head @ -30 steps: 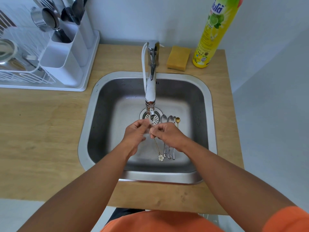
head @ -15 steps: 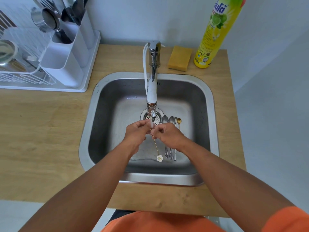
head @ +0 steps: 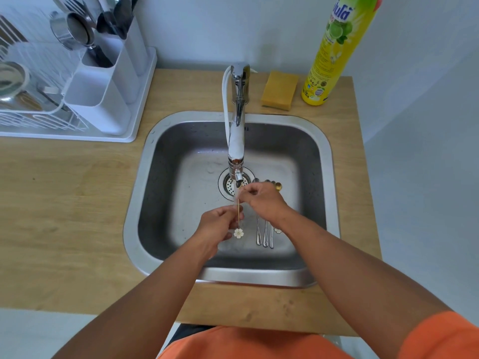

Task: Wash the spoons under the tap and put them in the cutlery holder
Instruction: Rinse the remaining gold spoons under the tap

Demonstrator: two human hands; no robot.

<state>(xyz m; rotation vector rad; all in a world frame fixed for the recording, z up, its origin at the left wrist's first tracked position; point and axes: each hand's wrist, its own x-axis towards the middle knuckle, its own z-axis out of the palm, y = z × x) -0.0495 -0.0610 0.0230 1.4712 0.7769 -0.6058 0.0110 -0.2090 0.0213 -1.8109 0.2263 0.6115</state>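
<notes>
1. Head view. Thin gold spoon (head: pixel 238 208) held over the sink (head: pixel 140 193), under the tap (head: pixel 237 141) spout. Long axis runs near-to-far: bowl end far, at the spout; white flower-shaped handle end nearest the person.
2. Right hand (head: pixel 261 200): grip pinched on the spoon's upper end, just beside the spout.
3. Left hand (head: pixel 220 226): grip closed on the lower shaft, just above the flower.
4. Other spoons (head: pixel 264 229) lie side by side on the sink floor, handles toward the person, bowls far; steel, plus one gold bowl (head: pixel 278 187).
5. Cutlery holder (head: pixel 103 81): white plastic, upright on the wooden desk (head: pixel 64 203), far left, well apart from the sink; dark utensils inside.
6. Yellow sponge (head: pixel 279 90), rectangular. Yellow-green bottle (head: pixel 334 53), lime picture; label script too blurred to read.
</notes>
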